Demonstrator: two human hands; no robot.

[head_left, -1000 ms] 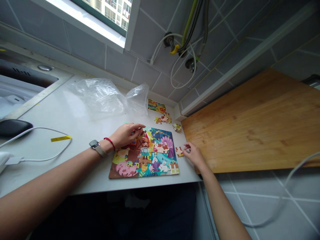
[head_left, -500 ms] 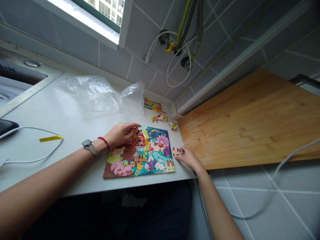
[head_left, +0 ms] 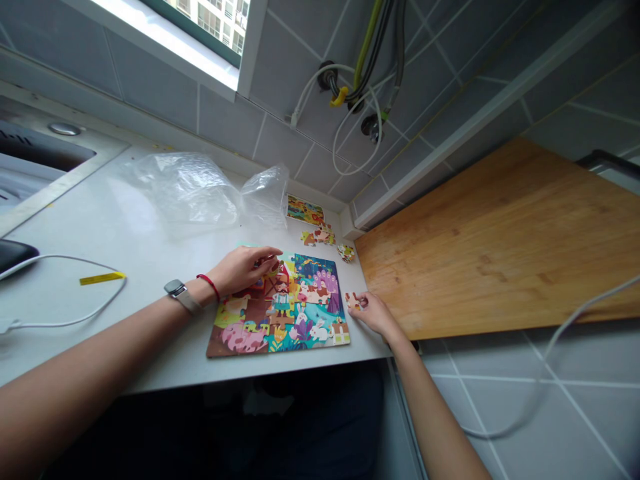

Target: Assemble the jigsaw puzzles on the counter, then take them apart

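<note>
A colourful jigsaw puzzle point(head_left: 305, 313) lies on the white counter, showing a farmer, rabbits, a cow, a pink pig and a purple peacock. My left hand point(head_left: 247, 267) is over its upper left part, fingers bent and closed; what they hold, if anything, is hidden against the print. At the puzzle's right edge, my right hand point(head_left: 375, 312) pinches a small brown-and-white puzzle piece point(head_left: 351, 301) between thumb and fingers. Beyond the puzzle are some loose puzzle pieces point(head_left: 320, 235) and a small pile of pieces point(head_left: 345, 253).
A crumpled clear plastic bag point(head_left: 195, 190) lies behind the puzzle, beside a small picture card point(head_left: 305, 209). To the right is a large wooden board point(head_left: 490, 247). A white cable point(head_left: 75, 256) with a yellow tag runs across the counter's left side, near a sink point(head_left: 75, 163).
The right hand and its puzzle piece have shifted very slightly at the puzzle's right edge. My left hand stays where it was.
</note>
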